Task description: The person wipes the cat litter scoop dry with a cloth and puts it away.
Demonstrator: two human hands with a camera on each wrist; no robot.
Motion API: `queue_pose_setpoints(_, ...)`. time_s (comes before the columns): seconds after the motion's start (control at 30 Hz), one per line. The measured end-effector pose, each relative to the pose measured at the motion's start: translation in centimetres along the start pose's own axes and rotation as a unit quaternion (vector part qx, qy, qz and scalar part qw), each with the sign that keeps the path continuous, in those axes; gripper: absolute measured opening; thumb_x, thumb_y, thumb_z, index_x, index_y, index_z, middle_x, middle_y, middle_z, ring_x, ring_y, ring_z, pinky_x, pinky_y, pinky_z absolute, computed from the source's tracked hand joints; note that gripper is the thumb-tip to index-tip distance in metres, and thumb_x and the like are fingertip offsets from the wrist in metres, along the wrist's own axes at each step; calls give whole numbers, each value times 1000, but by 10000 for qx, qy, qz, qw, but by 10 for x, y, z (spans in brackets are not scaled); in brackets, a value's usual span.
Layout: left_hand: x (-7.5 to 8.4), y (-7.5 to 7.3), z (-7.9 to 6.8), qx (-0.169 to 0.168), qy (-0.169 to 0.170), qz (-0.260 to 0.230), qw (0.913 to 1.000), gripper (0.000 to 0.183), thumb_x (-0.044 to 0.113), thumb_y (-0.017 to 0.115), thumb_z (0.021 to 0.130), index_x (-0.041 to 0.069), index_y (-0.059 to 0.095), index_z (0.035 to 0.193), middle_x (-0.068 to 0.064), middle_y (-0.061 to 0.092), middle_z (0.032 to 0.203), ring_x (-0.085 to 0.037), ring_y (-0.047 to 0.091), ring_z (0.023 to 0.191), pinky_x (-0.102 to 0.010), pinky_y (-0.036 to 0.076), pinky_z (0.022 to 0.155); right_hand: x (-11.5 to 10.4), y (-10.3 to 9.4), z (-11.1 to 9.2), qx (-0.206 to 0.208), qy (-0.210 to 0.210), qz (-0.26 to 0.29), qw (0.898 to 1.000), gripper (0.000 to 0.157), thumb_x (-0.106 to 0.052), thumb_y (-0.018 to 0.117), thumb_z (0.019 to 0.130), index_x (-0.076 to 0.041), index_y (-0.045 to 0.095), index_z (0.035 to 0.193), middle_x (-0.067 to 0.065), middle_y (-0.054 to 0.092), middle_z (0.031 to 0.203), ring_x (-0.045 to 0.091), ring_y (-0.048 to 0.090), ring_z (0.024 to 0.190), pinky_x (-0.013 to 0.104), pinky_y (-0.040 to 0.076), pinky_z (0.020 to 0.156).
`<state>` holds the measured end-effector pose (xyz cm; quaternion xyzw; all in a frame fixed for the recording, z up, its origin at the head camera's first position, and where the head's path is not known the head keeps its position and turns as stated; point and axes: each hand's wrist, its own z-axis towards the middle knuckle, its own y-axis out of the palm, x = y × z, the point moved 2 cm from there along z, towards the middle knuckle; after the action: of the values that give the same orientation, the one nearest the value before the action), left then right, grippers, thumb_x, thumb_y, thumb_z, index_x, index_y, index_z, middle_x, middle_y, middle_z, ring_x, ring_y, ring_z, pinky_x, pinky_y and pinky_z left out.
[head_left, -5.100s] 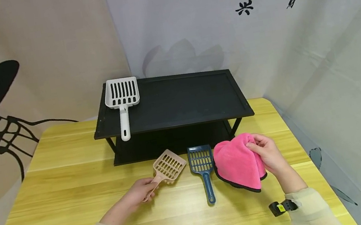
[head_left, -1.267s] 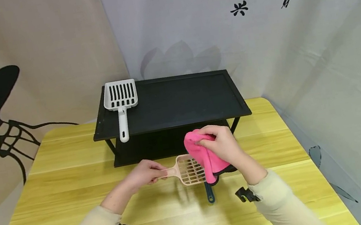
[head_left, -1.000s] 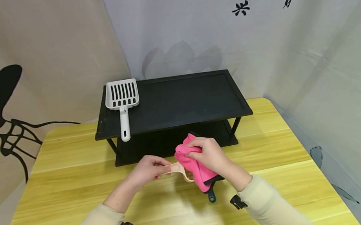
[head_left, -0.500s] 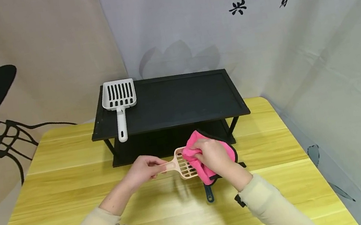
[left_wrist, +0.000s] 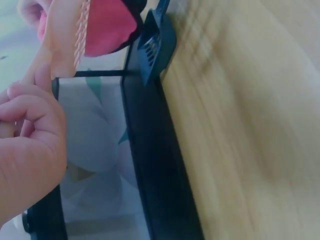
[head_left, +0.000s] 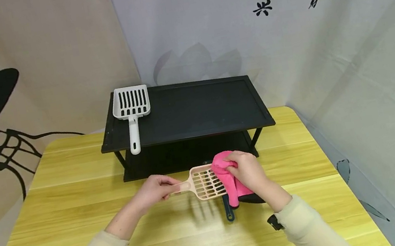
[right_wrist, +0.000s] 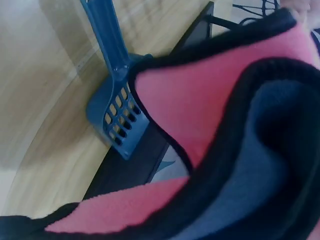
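My left hand (head_left: 157, 192) grips a pale peach litter scoop (head_left: 189, 185) by its handle, above the table with its slotted head pointing right. A pink cloth (head_left: 223, 164) with black edging is bunched in my right hand (head_left: 248, 171) and overlaps the far end of that head. The right wrist view shows the cloth's dark bluish underside (right_wrist: 267, 130). Under the cloth and peach scoop, a blue litter scoop (right_wrist: 112, 55) lies on the table, its handle (head_left: 229, 212) toward me; most of its head is hidden in the head view.
A white litter scoop (head_left: 133, 127) lies on the left of the top of a black two-level rack (head_left: 199, 109), its handle over the front edge. The rack stands at the back of the wooden table (head_left: 76, 195), before a printed curtain (head_left: 180, 21).
Since the oldest frame, the peach scoop has risen and turned rightward, and the cloth has come left onto it. Over the last half second the cloth has slid right, showing more slots.
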<state>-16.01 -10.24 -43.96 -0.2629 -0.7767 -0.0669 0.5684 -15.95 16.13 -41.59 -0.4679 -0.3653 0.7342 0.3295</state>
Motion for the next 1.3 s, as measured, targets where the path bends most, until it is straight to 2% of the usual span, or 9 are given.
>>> queue_pose_setpoints(0.17, -13, -2, -5, -315, -243, -774, 9962, 29, 11, 55, 93, -11, 59, 112, 5, 65, 74, -1, 40, 53, -15, 31, 49, 19, -9, -3, -83, 463, 135, 9988, 19, -5, 75, 76, -2, 72, 94, 13, 69, 93, 25, 66, 85, 38, 55, 79)
queue_pose_setpoints(0.33, -26, -8, -6, -397, -480, -1869, 9804, 35, 10, 44, 98, -13, 47, 125, 6, 64, 79, 4, 38, 54, -8, 30, 47, 37, -16, -10, -260, 1027, 691, 9920, 19, -8, 73, 79, -3, 71, 97, 13, 69, 95, 23, 61, 80, 37, 55, 76)
queue_pose_setpoints(0.53, -30, -8, -2, -426, -718, -2570, 9628, 42, 7, 33, 100, -15, 29, 135, 5, 61, 79, 7, 37, 54, -5, 29, 45, 30, -25, -16, 205, 1008, 1071, 9889, 20, -11, 76, 78, -4, 72, 96, 11, 70, 89, 18, 56, 72, 23, 50, 64)
queue_pose_setpoints(0.67, -28, -4, 2, -409, -808, -2765, 9567, 43, 8, 31, 101, -14, 24, 137, 6, 59, 78, 7, 37, 53, -5, 29, 45, 11, -29, -16, 725, 612, 1325, 9866, 19, -9, 77, 75, -3, 72, 93, 11, 70, 86, 17, 57, 70, 20, 49, 62)
queue_pose_setpoints(0.83, -23, 6, 8, -242, -845, -2930, 9521, 43, 8, 32, 100, -14, 25, 136, 8, 58, 76, 7, 38, 54, -5, 29, 45, -20, -20, -15, 1270, -316, 1552, 9792, 15, -3, 77, 73, -3, 72, 87, 10, 69, 85, 17, 62, 72, 23, 54, 64)
queue_pose_setpoints(0.93, -18, 14, 10, -242, -835, -3036, 9488, 42, 8, 32, 100, -14, 26, 135, 8, 58, 75, 7, 38, 54, -4, 28, 44, -37, -6, -14, 1317, -926, 1269, 9788, 16, -3, 77, 73, -3, 72, 88, 10, 70, 88, 20, 66, 79, 27, 56, 69)
queue_pose_setpoints(1.03, -13, 21, 9, -368, -817, -3062, 9477, 41, 7, 31, 100, -14, 27, 136, 7, 59, 75, 7, 37, 53, -4, 27, 44, -46, 7, -15, 1405, -1394, 660, 9780, 20, -4, 79, 72, -3, 73, 91, 9, 71, 90, 21, 68, 86, 29, 56, 74)
queue_pose_setpoints(1.17, -10, 26, 7, -439, -832, -3060, 9474, 42, 5, 32, 99, -14, 27, 136, 5, 58, 74, 7, 36, 50, -4, 27, 43, -45, 18, -16, 1684, -1574, 127, 9730, 27, -3, 81, 67, -3, 73, 93, 9, 71, 91, 21, 68, 89, 31, 55, 77)
queue_pose_setpoints(1.3, -10, 25, 5, -453, -840, -3079, 9466, 41, 5, 31, 99, -14, 27, 135, 5, 57, 73, 7, 36, 49, -5, 27, 42, -39, 20, -16, 1761, -1668, 138, 9700, 29, 0, 82, 66, -3, 73, 93, 10, 71, 91, 22, 67, 88, 31, 55, 77)
